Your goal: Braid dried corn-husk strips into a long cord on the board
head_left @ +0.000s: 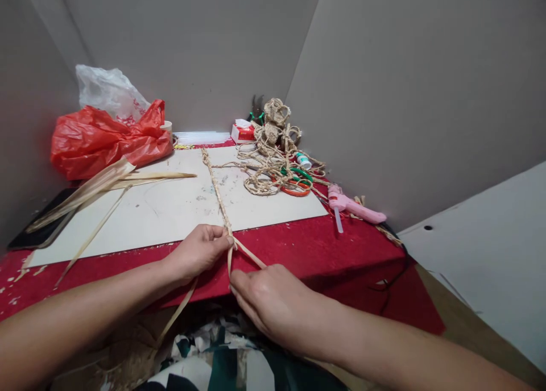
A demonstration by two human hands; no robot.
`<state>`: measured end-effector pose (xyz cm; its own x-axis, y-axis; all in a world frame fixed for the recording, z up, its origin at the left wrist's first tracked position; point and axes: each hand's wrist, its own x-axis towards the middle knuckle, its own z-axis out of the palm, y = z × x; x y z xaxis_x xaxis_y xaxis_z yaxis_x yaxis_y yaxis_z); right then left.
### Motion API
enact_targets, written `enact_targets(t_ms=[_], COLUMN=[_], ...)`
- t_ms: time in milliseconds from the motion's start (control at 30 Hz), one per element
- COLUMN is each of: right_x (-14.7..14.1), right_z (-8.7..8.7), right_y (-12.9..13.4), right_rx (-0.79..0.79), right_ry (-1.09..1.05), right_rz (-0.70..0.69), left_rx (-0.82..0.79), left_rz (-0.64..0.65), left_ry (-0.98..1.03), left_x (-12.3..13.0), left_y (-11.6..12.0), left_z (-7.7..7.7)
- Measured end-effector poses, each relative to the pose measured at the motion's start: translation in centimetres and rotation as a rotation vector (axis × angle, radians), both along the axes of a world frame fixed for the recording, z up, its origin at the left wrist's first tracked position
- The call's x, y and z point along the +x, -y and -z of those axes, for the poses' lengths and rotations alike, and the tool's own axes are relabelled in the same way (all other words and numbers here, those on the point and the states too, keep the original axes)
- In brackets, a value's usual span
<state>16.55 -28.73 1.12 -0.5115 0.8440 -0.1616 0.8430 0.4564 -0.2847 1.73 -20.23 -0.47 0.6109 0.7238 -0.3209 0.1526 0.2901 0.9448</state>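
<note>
A braided straw cord (219, 198) runs from the far part of the white board down to the table's front edge. My left hand (203, 248) pinches the cord's near end between thumb and fingers. Loose strands fan out below that pinch. My right hand (268, 294) is closed on the strands just below and to the right; one pale strand (251, 252) stretches taut between the hands. Its fingertips are partly hidden from me. Another strand (177, 314) hangs below my left wrist toward the lap.
Dry husk strips (98, 192) lie at left over a dark flat device (42, 226). Behind sits a red plastic bag (111, 144). Coiled straw cord (267, 181), scissors (296, 186) and a pink glue gun (356, 206) occupy the right. A white board (170, 220) covers the red cloth (341, 249).
</note>
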Motion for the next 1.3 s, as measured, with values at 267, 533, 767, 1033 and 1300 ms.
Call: enact_targets(t_ms=[267,533,767,1033,1300], right_x=[2.5,2.3,1.0,-0.9,-1.2], right_z=[-1.3,2.3,2.3,2.5,2.2], right_y=[-3.2,-7.1,-6.3,-4.7,-4.1], right_rx=[0.184,-0.732,-0.848,-0.816,-0.894], right_ry=[-0.513,-0.878,-1.14,-1.376,-1.44], right_rz=[0.345,0.313,0.56,0.682,0.649], left_rx=[-0.014,0.204,0.587,1.032,1.2], left_rz=[0.07,0.179,0.318,0.364,0.592], left_ry=[0.063,-0.02,-0.313,-0.811,-1.032], left_x=[-0.4,-0.6,-1.5,-1.9,-1.9], left_y=[-0.3,-0.9,-1.7,1.3,6.1], left_z=[0.0,0.0,-0.7,-2.4,-1.6])
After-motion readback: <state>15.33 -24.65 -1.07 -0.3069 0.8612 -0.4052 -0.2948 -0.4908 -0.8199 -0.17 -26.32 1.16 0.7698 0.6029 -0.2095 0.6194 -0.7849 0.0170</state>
